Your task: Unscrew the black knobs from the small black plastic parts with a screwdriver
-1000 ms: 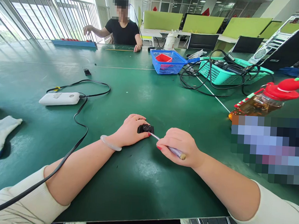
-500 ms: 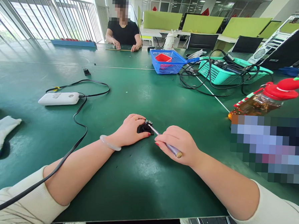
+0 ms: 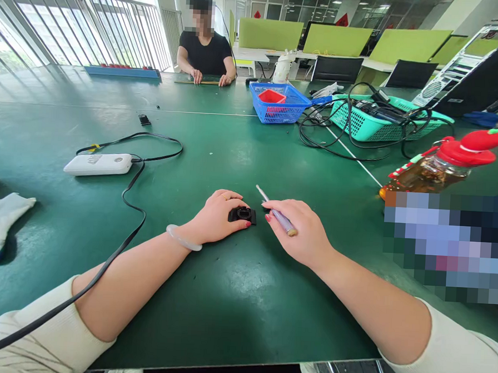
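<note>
My left hand (image 3: pixel 217 216) rests on the green table (image 3: pixel 235 297), its fingers curled against the left side of a small black square part (image 3: pixel 242 214) and pinning it down. To the right, my right hand (image 3: pixel 303 229) is closed round a thin screwdriver (image 3: pixel 275 210) with a clear handle. The metal tip points up and to the left, lifted clear of the black part. A pale bangle sits on my left wrist.
A white power bank (image 3: pixel 99 163) with a black cable (image 3: pixel 131 200) lies at the left. A blue basket (image 3: pixel 279 103), a teal basket of cables (image 3: pixel 380 120) and a red-capped bottle (image 3: pixel 444 163) stand to the right. Another person (image 3: pixel 205 50) sits at the far edge.
The screwdriver tip was in the black part and has lifted out, up and to the right. The small insert seen raised half a second ago is gone. The far person's arm came down.
</note>
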`<state>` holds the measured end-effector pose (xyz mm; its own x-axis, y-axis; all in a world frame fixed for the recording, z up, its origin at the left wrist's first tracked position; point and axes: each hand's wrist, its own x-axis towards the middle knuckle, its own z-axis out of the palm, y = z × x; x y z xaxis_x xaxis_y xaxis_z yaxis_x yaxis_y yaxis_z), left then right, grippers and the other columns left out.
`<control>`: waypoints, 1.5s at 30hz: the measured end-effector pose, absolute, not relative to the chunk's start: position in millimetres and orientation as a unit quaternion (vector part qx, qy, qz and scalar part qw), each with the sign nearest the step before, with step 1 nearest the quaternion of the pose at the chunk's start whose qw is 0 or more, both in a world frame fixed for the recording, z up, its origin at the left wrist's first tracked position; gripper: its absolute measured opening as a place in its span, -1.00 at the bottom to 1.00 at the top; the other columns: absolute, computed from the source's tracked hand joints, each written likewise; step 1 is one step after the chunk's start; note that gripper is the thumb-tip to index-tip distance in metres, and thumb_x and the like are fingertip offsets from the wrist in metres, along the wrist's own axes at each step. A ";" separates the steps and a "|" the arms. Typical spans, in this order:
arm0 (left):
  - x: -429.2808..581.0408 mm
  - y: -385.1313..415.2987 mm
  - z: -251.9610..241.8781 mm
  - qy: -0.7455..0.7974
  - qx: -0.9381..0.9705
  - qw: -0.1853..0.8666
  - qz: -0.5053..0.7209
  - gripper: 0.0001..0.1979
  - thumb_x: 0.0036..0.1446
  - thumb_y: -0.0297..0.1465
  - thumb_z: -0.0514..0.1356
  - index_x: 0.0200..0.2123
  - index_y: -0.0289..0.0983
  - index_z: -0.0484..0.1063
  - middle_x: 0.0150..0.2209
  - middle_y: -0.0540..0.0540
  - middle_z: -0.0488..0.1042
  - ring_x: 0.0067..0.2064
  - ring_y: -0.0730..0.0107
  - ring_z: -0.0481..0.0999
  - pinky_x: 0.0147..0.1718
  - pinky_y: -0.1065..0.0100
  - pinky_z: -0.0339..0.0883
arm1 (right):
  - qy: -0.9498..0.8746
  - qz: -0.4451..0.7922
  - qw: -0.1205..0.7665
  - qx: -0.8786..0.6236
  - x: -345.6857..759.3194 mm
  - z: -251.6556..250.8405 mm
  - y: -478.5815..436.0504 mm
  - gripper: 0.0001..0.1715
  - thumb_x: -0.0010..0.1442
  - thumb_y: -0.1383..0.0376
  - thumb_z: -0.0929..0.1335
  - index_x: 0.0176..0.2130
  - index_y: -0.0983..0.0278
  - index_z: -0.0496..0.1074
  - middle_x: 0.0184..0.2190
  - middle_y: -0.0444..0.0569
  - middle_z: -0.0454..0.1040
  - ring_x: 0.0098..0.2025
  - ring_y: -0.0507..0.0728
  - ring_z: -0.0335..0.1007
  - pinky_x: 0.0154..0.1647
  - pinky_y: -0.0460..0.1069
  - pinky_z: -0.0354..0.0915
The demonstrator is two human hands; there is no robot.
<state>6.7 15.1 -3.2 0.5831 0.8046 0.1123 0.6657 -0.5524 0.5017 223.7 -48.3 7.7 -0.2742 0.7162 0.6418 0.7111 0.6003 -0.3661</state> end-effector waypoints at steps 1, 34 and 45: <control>6.9 15.2 -2.9 0.426 0.864 0.210 0.165 -0.60 0.10 -0.14 0.30 -0.01 -0.15 0.53 0.17 -0.16 0.41 0.28 -0.01 0.24 0.30 -0.05 0.10 | -0.791 0.013 0.422 -0.443 223.2 8.7 -49.6 -0.85 0.28 0.33 0.33 -0.15 0.16 0.47 -0.32 -0.08 0.60 -0.30 0.13 0.49 -0.18 0.06 0.39; 6.8 16.3 -1.9 0.427 0.860 0.224 0.166 -0.56 0.01 -0.11 0.37 -0.05 -0.14 0.56 0.15 -0.15 0.43 0.27 -0.03 0.25 0.29 -0.05 0.12 | -0.813 0.182 0.358 -0.422 226.7 9.7 -49.0 -0.80 0.15 0.44 0.30 -0.32 0.20 0.49 -0.43 -0.12 0.44 -0.43 0.05 0.35 -0.36 -0.02 0.30; 6.3 17.0 -3.0 0.426 0.861 0.223 0.164 -0.56 0.00 -0.12 0.38 -0.05 -0.13 0.56 0.16 -0.14 0.43 0.26 -0.04 0.25 0.29 -0.08 0.12 | -0.786 0.174 0.414 -0.425 226.6 16.1 -53.1 -0.81 0.26 0.33 0.28 -0.39 0.21 0.42 -0.51 -0.14 0.48 -0.44 0.06 0.39 -0.35 -0.02 0.30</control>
